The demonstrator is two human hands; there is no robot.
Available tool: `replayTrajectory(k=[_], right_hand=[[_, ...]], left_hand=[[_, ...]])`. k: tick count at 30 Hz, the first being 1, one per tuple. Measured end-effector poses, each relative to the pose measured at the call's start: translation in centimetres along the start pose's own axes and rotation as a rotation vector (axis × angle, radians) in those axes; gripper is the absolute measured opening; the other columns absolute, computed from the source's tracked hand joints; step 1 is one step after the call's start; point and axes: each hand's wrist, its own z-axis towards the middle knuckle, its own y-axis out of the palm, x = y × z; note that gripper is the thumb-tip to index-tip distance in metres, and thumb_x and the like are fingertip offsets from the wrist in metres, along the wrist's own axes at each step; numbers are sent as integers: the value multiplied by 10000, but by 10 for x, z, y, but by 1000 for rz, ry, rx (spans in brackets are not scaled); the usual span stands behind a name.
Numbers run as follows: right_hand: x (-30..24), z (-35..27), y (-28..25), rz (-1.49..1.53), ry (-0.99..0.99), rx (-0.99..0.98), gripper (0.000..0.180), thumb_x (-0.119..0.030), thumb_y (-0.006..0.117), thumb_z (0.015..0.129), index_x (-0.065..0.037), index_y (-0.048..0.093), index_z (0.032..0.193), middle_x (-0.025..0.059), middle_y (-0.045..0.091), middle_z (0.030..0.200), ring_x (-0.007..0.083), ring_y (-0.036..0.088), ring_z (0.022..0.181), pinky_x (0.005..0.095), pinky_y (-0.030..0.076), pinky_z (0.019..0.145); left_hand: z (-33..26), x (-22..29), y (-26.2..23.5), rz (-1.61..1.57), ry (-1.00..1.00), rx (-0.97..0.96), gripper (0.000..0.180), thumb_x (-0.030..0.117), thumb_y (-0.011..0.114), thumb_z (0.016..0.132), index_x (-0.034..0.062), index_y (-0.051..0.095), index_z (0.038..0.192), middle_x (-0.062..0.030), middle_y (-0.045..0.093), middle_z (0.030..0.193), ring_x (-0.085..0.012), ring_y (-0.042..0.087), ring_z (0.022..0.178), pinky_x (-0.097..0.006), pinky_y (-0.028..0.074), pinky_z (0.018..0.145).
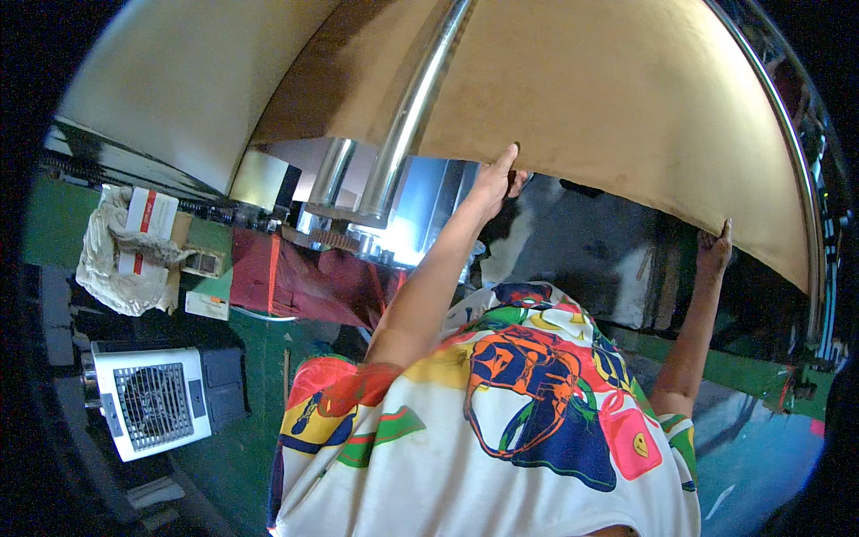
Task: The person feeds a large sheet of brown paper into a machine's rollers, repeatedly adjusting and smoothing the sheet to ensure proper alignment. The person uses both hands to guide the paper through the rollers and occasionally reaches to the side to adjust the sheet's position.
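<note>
In the head view, we hold the near edge of a big tan sheet [582, 98] between thumb and fingers, with our left hand [492, 185] and our right hand [714, 251]. It spreads out before us, behind a shiny silver bar [413, 115].

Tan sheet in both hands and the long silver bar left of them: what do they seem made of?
Tan sheet: perhaps leather or coated fabric, matte with faint mottling; can't tell which. Long silver bar: probably polished or plated metal, given the bright reflections along its smooth, rounded length.
</note>
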Motion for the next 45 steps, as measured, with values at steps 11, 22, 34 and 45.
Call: replayTrajectory(k=[11, 22, 34, 45], right_hand=[[51, 14, -33, -72, 66, -24, 439, -358, 418, 899, -52, 433, 1213, 60, 497, 1171, 180, 477, 1025, 317, 406, 818], [88, 7, -33, -184, 116, -37, 357, -409, 460, 874, -90, 531, 1018, -21, 520, 833, 84, 441, 657, 240, 346, 554], [80, -14, -5, -155, 183, -45, 426, -401, 466, 872, -41, 534, 1090, 15, 550, 912, 105, 490, 761, 254, 398, 624], [63, -48, 29, -93, 21, -171, 366, -387, 438, 886, -142, 443, 614, -35, 349, 500, 88, 301, 414, 240, 235, 397]], left_hand=[[-6, -3, -10, 126, 72, 204, 404, 424, 531, 832, 44, 490, 964, -43, 531, 636, -116, 500, 539, -240, 424, 501], [23, -46, 10, 152, 188, 571, 478, 353, 504, 861, -76, 499, 1071, -139, 526, 1102, -192, 491, 979, -325, 381, 868], [18, -77, 58, 159, 51, 12, 408, 475, 440, 857, 84, 558, 847, -10, 539, 608, -98, 496, 534, -224, 366, 457], [-10, -35, 53, 156, 68, -17, 279, 349, 459, 888, 76, 511, 854, -29, 520, 646, -130, 491, 550, -267, 399, 497]])
